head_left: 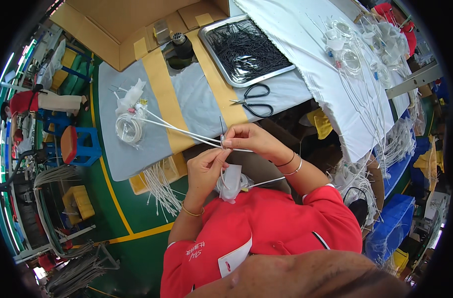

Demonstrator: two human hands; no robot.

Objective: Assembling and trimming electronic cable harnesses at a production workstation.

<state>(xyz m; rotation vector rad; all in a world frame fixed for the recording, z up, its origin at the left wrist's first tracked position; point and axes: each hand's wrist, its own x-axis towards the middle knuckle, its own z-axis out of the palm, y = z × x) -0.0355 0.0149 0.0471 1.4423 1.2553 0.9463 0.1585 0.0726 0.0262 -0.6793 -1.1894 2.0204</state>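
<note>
My left hand [202, 171] is closed in a pinch on a looped white cable, just in front of the table edge. Against it, the fingertips of my right hand [253, 139] pinch a thin black tie [221, 124], whose free end sticks up. White cables [176, 128] run between the fingers and back to a bagged white coil [129, 126] on the table. Below my hands, a white plastic bag [231, 185] with cable lies at my lap. The fingers hide exactly how the tie meets the cable.
A metal tray [258, 80] of black ties stands beyond my hands, with black-handled scissors [258, 102] nearer. At the back are an open cardboard box [97, 30] and a dark cylindrical tool [181, 45]. Bagged cables [350, 59] lie on white cloth at right. A stool [82, 146] stands left.
</note>
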